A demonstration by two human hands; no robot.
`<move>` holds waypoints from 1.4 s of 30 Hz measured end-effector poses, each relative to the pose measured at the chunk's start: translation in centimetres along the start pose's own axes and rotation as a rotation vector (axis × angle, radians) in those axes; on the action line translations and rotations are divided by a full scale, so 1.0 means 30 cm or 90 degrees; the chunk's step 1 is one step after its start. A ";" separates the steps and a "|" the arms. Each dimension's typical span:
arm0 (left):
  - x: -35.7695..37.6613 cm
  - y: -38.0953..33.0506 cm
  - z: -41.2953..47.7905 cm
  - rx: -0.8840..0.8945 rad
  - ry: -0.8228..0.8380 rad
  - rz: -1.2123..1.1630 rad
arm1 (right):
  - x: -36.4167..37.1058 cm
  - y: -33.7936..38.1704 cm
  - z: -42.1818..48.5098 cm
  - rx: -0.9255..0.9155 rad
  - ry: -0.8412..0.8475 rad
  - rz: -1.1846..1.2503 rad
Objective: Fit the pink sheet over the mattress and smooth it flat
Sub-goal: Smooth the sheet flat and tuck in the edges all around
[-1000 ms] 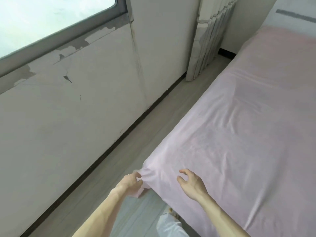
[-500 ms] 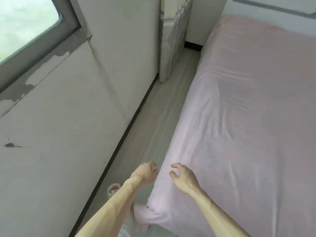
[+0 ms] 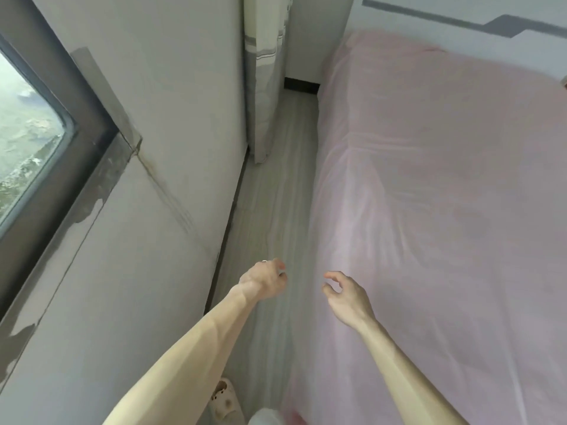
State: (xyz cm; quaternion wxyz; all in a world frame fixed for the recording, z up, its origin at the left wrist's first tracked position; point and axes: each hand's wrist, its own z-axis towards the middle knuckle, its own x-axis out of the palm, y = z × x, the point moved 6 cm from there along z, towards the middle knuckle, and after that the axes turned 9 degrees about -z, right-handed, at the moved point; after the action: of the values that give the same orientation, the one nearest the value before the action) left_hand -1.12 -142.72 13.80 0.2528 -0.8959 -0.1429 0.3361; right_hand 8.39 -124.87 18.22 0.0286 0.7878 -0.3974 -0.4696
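1. Left hand (image 3: 264, 281): back of the hand faces the camera, fingers loosely curled toward the right hand. No cloth or anything else is in it. A ring (image 3: 264, 261) sits on one finger.
2. Right hand (image 3: 347, 299): thumb and fingers (image 3: 333, 275) loosely bent and spread apart, gripping nothing. It hovers just over the cloth; I can't tell if it touches.
3. The two hands are near each other with a gap between them. Both forearms are bare and stretched forward.
4. Pink sheet (image 3: 445, 210): lies below the right hand and runs ahead of it and off to its right. It is well spread. The mattress under it is fully covered and not seen itself.
5. The sheet's near side edge falls in the gap between the hands, just left of the right hand, and hangs down toward the floor (image 3: 276, 194).
6. Wrinkles: long soft folds just ahead of the right hand, plus a crosswise crease band farther ahead. To the right of the hand it looks flatter.
7. The left hand is over the bare floor strip, not over the sheet.
8. Left of the left hand: wall (image 3: 138, 271) with a dark-framed window (image 3: 27, 142) and peeling paint.
9. Far ahead of the left hand: a hanging curtain (image 3: 264, 87) reaching the floor.
10. Below the left forearm, near the camera: a light slipper (image 3: 224, 400) on the floor.
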 end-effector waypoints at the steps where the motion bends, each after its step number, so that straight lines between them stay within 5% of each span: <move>1: -0.034 -0.013 0.055 0.002 0.010 0.009 | -0.016 0.019 0.049 0.007 -0.009 0.012; 7: -0.217 -0.177 0.301 0.035 0.069 0.060 | -0.168 0.079 0.279 0.054 -0.042 0.035; 19: -0.939 -0.768 1.001 0.107 -0.021 0.080 | -0.815 0.486 1.089 -0.019 -0.089 0.016; 29: -1.431 -1.028 1.700 0.117 -0.013 0.068 | -1.198 0.744 1.805 0.008 -0.101 0.019; 42: -1.861 -1.595 2.456 0.190 0.080 0.117 | -1.690 0.981 2.538 0.084 -0.150 0.083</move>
State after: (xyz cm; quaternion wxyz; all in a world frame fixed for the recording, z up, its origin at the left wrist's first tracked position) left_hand -95.87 -100.41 22.04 0.3598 -0.8769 0.0072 0.3187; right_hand -79.66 -86.86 24.46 -0.0399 0.7002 -0.4783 -0.5286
